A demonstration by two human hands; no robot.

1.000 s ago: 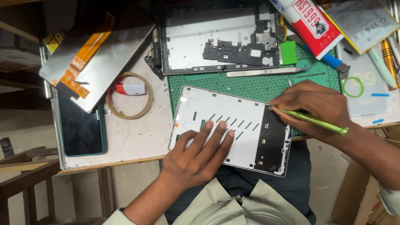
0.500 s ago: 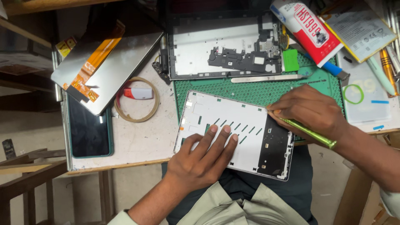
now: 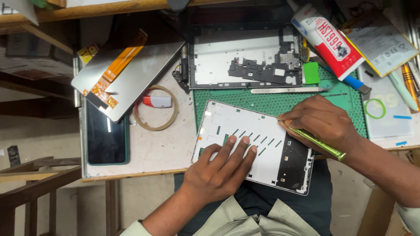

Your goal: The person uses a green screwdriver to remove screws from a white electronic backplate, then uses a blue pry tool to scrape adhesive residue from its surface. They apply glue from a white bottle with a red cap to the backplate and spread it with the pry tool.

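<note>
White-and-red glue tube (image 3: 326,37), blue cap, slants across top right. Beside it, white label on flat battery (image 3: 382,43). Dark phone screen (image 3: 106,140), unlit, table left. Silver display panel (image 3: 131,78), orange flex cable, overlaps phone's top.

Workbench: pale, scuffed tabletop (image 3: 151,148) with thin wooden front edge. Brown wooden shelf board (image 3: 109,6) runs along the far side, top of view. Dark wooden rails (image 3: 30,175) of a frame at lower left. Plain grey-beige floor (image 3: 39,135) below, in soft shadow. Lighting even; glare on tabletop items.
</note>
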